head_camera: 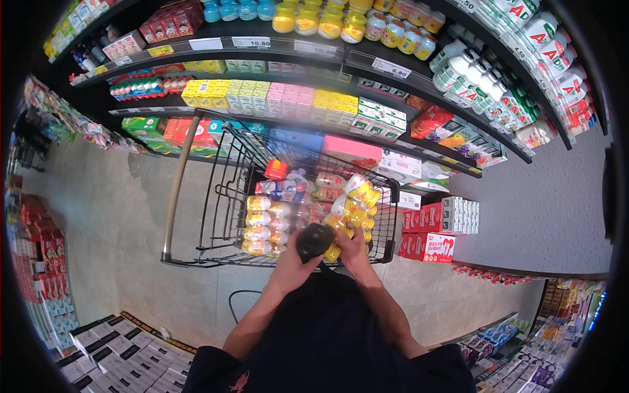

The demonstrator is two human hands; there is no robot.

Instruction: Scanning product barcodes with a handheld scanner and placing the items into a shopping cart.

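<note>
My left hand grips a black handheld device, probably a barcode scanner, seen from above. My right hand holds a shrink-wrapped pack of yellow-and-white bottles by its lower part, close beside the device. Both hands are over the near side of a black wire shopping cart. Inside the cart, rows of small white-capped bottles with yellow labels lie at the left. Behind them are a purple-and-white pack and a red-and-yellow item. Pinkish bottles lie near the raised pack.
The cart's handle is at the left. Beyond the cart stands a dark shelf with bottled and boxed drinks and price tags. Red and white cartons are stacked on the floor to the right. Stacked grey-white boxes lie behind me at the left.
</note>
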